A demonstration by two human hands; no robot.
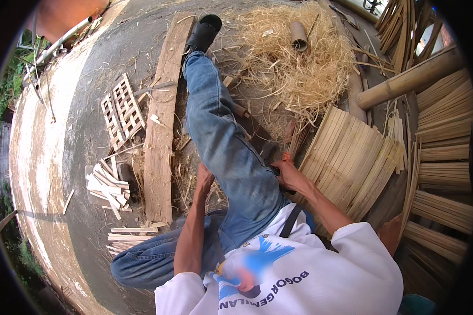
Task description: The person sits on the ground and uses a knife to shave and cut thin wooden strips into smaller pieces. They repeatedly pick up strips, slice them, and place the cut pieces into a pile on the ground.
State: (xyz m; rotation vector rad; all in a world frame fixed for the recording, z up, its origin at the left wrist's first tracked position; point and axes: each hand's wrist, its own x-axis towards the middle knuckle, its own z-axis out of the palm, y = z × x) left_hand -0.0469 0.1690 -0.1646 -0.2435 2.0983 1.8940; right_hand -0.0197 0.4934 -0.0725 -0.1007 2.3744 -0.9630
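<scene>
My left hand (205, 176) reaches down beside the inner side of my outstretched jeans leg (218, 139). Its fingers disappear behind the leg, so its grip is hidden. On the leg's other side, my right hand (286, 169) is closed low by the thigh, and what its fingers hold cannot be made out. Just ahead of that hand lies a dark brown, flat piece (257, 137), partly covered by the leg. A wide stack of pale bamboo slats (347, 155) lies right of my right hand. Left of my left hand runs a long, rough wooden plank (160, 131).
A heap of fine shavings (299, 68) with a bamboo tube (298, 37) lies far right. Woven lattice pieces (122, 113) and short pale strips (109, 184) sit left of the plank. A bamboo pole (410, 79) and bundled slats (444, 163) stand along the right.
</scene>
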